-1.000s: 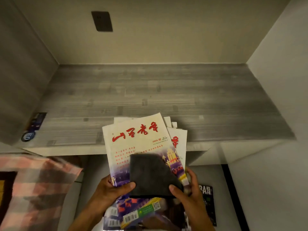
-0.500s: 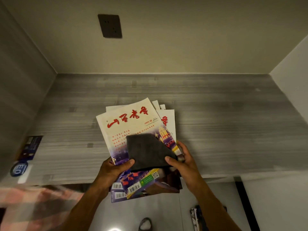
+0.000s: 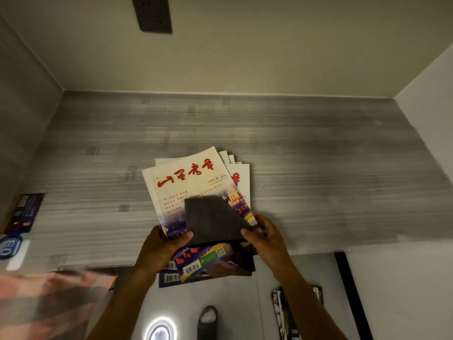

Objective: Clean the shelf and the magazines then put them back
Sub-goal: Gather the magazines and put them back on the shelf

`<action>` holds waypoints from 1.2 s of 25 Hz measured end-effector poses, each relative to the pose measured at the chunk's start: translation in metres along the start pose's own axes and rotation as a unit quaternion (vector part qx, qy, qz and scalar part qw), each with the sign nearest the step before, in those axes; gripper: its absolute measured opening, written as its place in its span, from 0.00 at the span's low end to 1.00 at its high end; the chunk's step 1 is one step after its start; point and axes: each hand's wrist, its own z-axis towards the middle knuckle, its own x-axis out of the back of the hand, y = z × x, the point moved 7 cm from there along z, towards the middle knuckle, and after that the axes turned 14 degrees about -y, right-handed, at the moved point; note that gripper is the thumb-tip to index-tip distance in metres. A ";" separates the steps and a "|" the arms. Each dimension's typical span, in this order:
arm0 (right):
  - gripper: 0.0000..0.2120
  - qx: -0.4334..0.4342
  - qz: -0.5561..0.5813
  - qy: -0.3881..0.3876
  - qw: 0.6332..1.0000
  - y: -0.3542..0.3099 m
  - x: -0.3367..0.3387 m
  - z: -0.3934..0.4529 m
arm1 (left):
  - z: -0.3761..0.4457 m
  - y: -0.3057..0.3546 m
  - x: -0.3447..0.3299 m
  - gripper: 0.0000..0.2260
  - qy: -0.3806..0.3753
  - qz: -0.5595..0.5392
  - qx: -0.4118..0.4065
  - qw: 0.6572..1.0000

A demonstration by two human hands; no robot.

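Magazines (image 3: 193,187) fan out at the frame's centre over the grey wood-grain shelf (image 3: 318,168), their lower ends hidden by a dark cloth (image 3: 213,219) and both hands. Left hand (image 3: 159,246) grips the stack's lower left edge, thumb on the cloth. Right hand (image 3: 267,239) pinches the cloth and stack at the lower right. Lower-left fabric is blurred. More magazines on the floor (image 3: 297,312) are cut off at the bottom. A dark wall socket (image 3: 152,14) sits at top.
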 end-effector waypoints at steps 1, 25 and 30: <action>0.25 0.004 -0.002 0.024 1.000 0.004 0.003 -0.011 | -0.011 0.002 0.008 0.32 0.059 0.045 -0.009 0.997; 0.35 -0.280 -0.067 0.100 0.952 0.661 0.211 -0.142 | 0.090 -0.332 -0.640 0.28 -0.158 0.131 0.170 0.964; 0.30 -0.215 -0.188 0.054 0.957 0.795 0.225 -0.037 | 0.200 -0.433 -0.742 0.32 -0.202 0.263 0.190 0.924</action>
